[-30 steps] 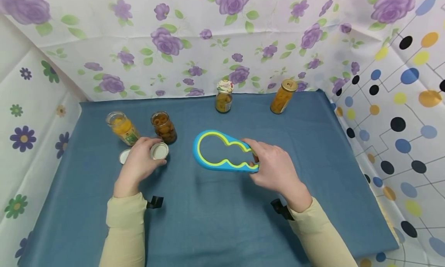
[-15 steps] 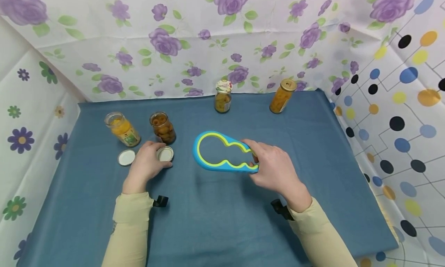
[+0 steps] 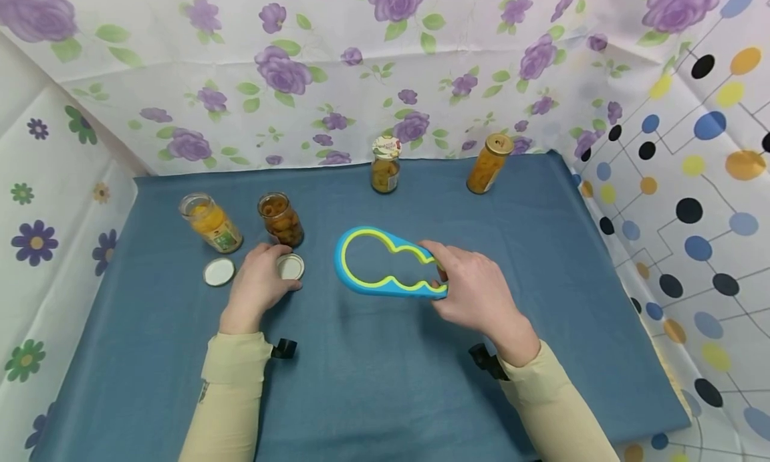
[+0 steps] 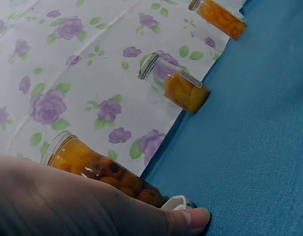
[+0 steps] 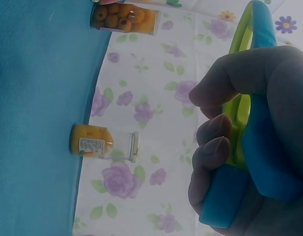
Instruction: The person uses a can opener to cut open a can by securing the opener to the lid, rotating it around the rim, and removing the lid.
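My left hand (image 3: pixel 255 285) pinches a white-lined jar lid (image 3: pixel 291 267) between thumb and fingers, low over the cloth. The left wrist view shows part of that lid beside the thumb (image 4: pixel 195 217). Just behind it stands an uncovered jar of dark round fruit (image 3: pixel 281 220). An uncovered jar of yellow fruit (image 3: pixel 212 224) is to its left, with a second lid (image 3: pixel 219 272) lying upside down in front. My right hand (image 3: pixel 478 291) grips the handle end of a blue and lime-green jar opener (image 3: pixel 367 287), held above the table with its wide loop pointing left.
Two capped jars stand at the back edge: a small one with a patterned lid (image 3: pixel 386 164) and a taller one with a gold lid (image 3: pixel 490 163). A flowered curtain (image 3: pixel 228 67) hangs behind the blue tablecloth (image 3: pixel 373 375); a dotted sheet (image 3: pixel 698 248) borders the right.
My left hand has carried the lid rightward and slightly nearer to me, revealing the whole second lid behind it. The right hand and jar opener have stayed put.
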Tool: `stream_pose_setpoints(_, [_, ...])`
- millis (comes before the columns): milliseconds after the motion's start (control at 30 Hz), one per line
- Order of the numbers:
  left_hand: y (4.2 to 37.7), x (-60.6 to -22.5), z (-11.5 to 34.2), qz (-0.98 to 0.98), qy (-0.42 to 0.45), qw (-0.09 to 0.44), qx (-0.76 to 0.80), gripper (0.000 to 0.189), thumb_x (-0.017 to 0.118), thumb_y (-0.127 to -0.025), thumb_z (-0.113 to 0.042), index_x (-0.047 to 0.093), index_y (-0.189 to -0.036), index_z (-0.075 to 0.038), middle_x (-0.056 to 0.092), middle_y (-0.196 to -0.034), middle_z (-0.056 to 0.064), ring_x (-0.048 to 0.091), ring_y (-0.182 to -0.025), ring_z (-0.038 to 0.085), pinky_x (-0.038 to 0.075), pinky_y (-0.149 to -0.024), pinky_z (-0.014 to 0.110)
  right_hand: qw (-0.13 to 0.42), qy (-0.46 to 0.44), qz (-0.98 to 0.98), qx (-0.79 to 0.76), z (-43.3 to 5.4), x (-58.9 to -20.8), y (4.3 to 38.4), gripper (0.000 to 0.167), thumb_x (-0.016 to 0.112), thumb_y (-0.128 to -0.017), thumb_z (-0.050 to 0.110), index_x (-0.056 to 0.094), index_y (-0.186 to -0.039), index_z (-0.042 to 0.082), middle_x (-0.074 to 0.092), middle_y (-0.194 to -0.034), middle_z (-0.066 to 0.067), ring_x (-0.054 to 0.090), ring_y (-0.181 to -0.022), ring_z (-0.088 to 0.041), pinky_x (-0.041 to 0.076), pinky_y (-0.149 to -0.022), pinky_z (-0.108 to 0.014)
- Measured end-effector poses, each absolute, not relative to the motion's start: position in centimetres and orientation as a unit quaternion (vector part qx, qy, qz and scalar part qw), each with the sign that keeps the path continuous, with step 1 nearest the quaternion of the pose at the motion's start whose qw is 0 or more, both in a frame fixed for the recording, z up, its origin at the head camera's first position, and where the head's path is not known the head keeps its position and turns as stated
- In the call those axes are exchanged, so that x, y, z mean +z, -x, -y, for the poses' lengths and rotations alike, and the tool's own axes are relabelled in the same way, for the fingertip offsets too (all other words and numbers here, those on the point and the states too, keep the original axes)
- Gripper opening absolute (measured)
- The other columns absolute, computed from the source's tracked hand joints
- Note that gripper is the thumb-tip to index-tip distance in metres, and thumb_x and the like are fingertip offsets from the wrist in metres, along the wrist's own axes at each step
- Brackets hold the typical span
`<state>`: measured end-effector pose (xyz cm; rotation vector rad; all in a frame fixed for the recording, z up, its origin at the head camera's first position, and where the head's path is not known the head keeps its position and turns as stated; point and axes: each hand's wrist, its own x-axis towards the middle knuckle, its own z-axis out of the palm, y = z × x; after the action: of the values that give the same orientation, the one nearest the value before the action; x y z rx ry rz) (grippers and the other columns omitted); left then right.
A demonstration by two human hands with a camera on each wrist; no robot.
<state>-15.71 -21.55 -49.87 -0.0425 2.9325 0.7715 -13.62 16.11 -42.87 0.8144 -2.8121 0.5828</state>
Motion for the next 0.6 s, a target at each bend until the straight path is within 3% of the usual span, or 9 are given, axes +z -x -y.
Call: stream_pose_setpoints(600, [15.17, -49.11, 21.36, -0.962, 0.023, 0.032, 0.269, 0.062, 0.093, -0.085, -0.020, 0.066, -0.136, 0.003, 0.057, -0.137, 0.030, 0.054, -0.128, 0.050, 0.044, -0.108, 0.064, 0.076, -0.269, 0.940, 0.194, -16.68, -42.97, 13.51, 0.074, 0.080, -0.070, 0.004, 0.064, -0.142, 0.015, 0.055, -0.077, 0.009, 0.048, -0.061, -0.011, 0.044, -0.057, -0.034])
